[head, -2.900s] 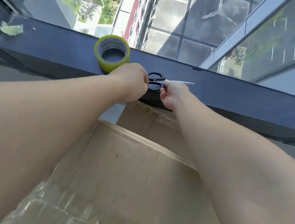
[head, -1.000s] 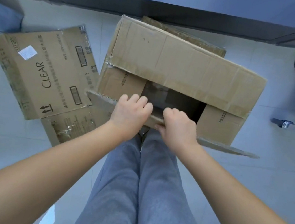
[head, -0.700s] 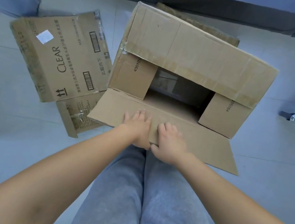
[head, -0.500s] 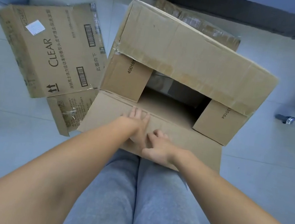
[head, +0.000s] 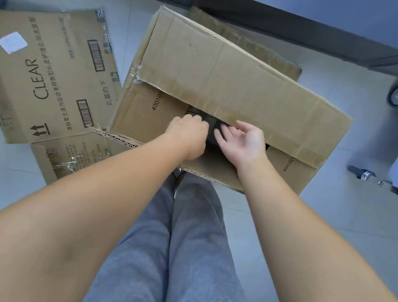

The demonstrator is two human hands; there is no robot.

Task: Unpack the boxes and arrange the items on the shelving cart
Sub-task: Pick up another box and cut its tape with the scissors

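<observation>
Reaching both loose, empty hands, left hand (head: 187, 133) and right hand (head: 242, 141), into the cardboard box (head: 228, 83) on the floor; best lifting the top flap clear before gripping anything inside.

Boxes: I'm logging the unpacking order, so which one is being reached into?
The plain brown box in the middle; both hands are at its opening. The CLEAR-printed box left of it lies untouched.

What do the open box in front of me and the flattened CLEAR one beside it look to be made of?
Open box: corrugated cardboard, matte brown; the fluted edge shows along its near flap, with glossy tape remnants at a corner. Flattened CLEAR box: apparently the same brown cardboard, printed in dark ink, with a white paper label.
</observation>
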